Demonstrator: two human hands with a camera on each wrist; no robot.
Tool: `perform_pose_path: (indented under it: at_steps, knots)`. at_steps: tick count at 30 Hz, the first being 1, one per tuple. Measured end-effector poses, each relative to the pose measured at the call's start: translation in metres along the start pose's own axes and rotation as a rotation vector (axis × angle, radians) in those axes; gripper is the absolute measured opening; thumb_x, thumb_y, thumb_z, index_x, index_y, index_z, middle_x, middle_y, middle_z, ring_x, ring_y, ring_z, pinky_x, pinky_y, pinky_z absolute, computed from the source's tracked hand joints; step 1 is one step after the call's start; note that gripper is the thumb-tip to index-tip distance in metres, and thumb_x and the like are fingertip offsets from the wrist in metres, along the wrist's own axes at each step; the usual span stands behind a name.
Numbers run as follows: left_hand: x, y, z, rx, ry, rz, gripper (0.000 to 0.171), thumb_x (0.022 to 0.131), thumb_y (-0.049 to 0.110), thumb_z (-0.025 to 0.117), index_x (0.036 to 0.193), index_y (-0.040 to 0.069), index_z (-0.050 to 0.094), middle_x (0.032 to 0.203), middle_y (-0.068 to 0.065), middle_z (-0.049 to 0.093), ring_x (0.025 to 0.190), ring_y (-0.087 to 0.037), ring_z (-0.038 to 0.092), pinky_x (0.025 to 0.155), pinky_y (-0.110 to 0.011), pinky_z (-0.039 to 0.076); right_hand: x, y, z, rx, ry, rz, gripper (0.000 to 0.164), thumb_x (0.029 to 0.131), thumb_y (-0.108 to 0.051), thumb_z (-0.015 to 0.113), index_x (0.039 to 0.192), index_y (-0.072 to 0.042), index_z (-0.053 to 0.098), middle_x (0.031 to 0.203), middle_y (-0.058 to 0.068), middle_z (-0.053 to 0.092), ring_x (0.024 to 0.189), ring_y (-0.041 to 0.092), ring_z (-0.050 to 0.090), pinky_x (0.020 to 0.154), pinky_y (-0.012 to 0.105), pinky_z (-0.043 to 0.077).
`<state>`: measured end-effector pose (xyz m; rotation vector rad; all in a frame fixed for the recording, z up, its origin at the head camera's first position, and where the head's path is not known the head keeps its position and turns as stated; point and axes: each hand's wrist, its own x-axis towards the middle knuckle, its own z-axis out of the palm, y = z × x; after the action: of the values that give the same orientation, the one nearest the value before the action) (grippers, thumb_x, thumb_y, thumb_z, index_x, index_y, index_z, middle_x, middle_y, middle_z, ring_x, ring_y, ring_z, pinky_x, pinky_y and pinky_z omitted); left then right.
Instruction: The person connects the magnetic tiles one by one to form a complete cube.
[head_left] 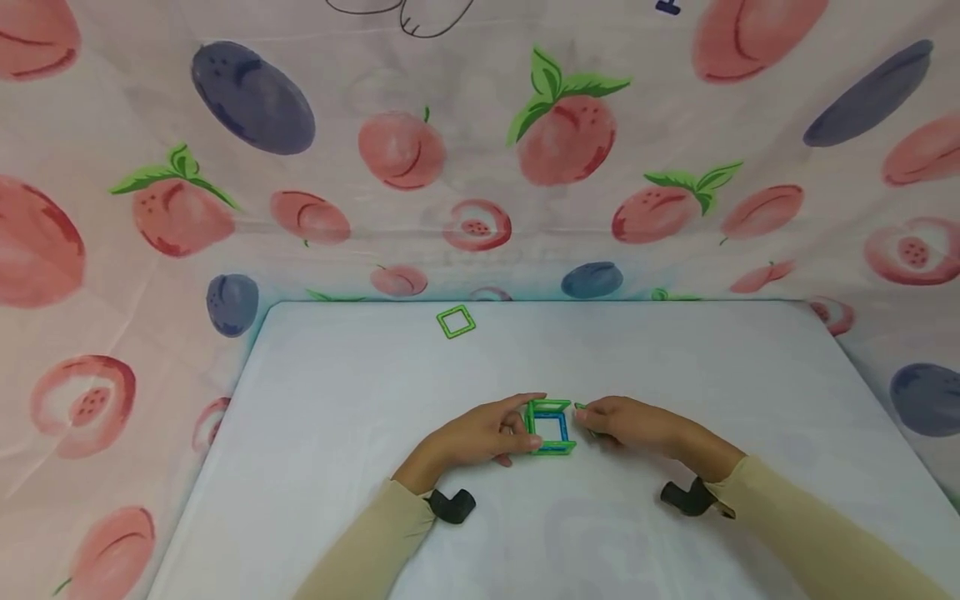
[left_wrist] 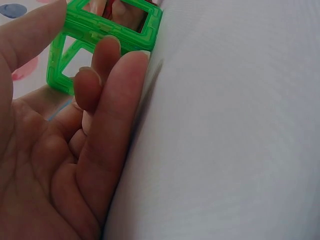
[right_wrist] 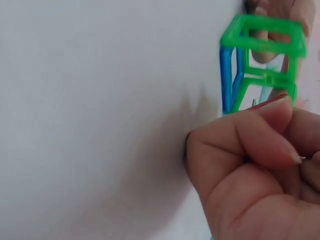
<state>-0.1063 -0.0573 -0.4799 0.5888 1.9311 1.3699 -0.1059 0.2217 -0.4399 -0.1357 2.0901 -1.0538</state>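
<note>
On the white table, a small open box of square magnetic tiles (head_left: 551, 448) has green upright sides and a blue tile at its bottom. My left hand (head_left: 483, 432) grips it from the left, thumb at the near side and index finger along the far side. Just to its right, my right hand (head_left: 630, 425) pinches a thin piece, mostly hidden by the fingers. A green tip of this piece (head_left: 580, 406) shows in the head view; in the right wrist view a thin red edge (right_wrist: 272, 101) runs along the finger. The box's right side has no upright tile.
A single green square tile (head_left: 450, 334) lies flat near the table's back edge. Behind the table (head_left: 337, 367) hangs a fruit-patterned cloth (head_left: 465, 75). Dark wrist devices (head_left: 453, 507) are worn on both sleeves.
</note>
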Motion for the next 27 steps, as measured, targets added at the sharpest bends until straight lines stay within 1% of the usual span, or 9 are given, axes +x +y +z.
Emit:
perform_pose_path:
  at_steps: [3,5,11,14,18,20,24,27]
  knots:
    - [-0.001,-0.001,0.000,-0.004,0.003,-0.001,0.065,0.097,0.032,0.071,0.155,0.036,0.041,0.091,0.000,0.066,0.078,-0.012,0.058,0.071,-0.033,0.059,-0.003,0.002,0.006,0.072,-0.033,0.001,0.039,0.108,-0.039,0.049,0.109,-0.005,0.066,0.068,0.002,0.047,0.067,0.018,0.043,0.069,0.032,0.035]
    - [-0.001,-0.002,0.000,0.000,0.004,0.002,0.065,0.098,0.032,0.071,0.155,0.035,0.041,0.091,0.000,0.067,0.078,-0.012,0.058,0.071,-0.033,0.059,-0.005,0.002,0.010,0.111,-0.061,-0.015,0.040,0.109,-0.039,0.048,0.111,-0.003,0.064,0.069,0.001,0.046,0.067,0.017,0.044,0.069,0.030,0.036]
    - [0.000,-0.003,0.001,-0.002,-0.001,0.014,0.067,0.098,0.032,0.071,0.157,0.032,0.040,0.091,0.000,0.067,0.078,-0.012,0.058,0.071,-0.033,0.059,-0.007,0.009,0.016,0.239,-0.134,-0.131,0.046,0.111,-0.037,0.043,0.116,0.004,0.062,0.074,0.001,0.046,0.065,0.014,0.042,0.061,0.023,0.037]
    - [0.000,-0.003,0.001,-0.006,-0.004,0.016,0.067,0.098,0.032,0.071,0.157,0.031,0.040,0.091,0.000,0.067,0.078,-0.012,0.058,0.071,-0.033,0.059,-0.005,0.013,0.018,0.316,-0.175,-0.178,0.044,0.112,-0.035,0.040,0.110,0.005,0.057,0.080,0.001,0.047,0.065,0.012,0.043,0.062,0.023,0.039]
    - [-0.001,-0.004,0.001,-0.007,-0.004,0.016,0.067,0.097,0.031,0.071,0.157,0.030,0.040,0.091,0.000,0.066,0.078,-0.012,0.058,0.070,-0.033,0.059,-0.002,0.015,0.019,0.403,-0.222,-0.218,0.039,0.113,-0.034,0.037,0.103,0.001,0.050,0.086,0.003,0.049,0.065,0.011,0.043,0.065,0.024,0.041]
    - [0.000,-0.005,0.001,-0.002,-0.005,0.016,0.068,0.097,0.032,0.071,0.157,0.030,0.040,0.090,0.000,0.066,0.078,-0.011,0.058,0.070,-0.033,0.059,-0.001,0.015,0.019,0.429,-0.236,-0.234,0.038,0.113,-0.033,0.036,0.103,0.001,0.049,0.089,0.004,0.049,0.065,0.011,0.043,0.065,0.025,0.040]
    - [0.000,-0.005,0.001,0.006,-0.011,0.019,0.068,0.097,0.033,0.071,0.157,0.031,0.039,0.090,0.000,0.066,0.078,-0.011,0.058,0.071,-0.033,0.059,0.002,0.013,0.019,0.414,-0.237,-0.240,0.041,0.113,-0.033,0.036,0.106,0.005,0.048,0.091,0.006,0.052,0.065,0.012,0.045,0.064,0.025,0.040]
    - [-0.001,-0.005,0.000,0.008,-0.015,0.024,0.068,0.097,0.034,0.071,0.157,0.031,0.039,0.091,0.000,0.066,0.077,-0.011,0.058,0.072,-0.033,0.059,0.002,0.010,0.017,0.348,-0.187,-0.210,0.045,0.112,-0.036,0.040,0.114,0.007,0.051,0.087,0.006,0.055,0.067,0.014,0.047,0.063,0.024,0.041]
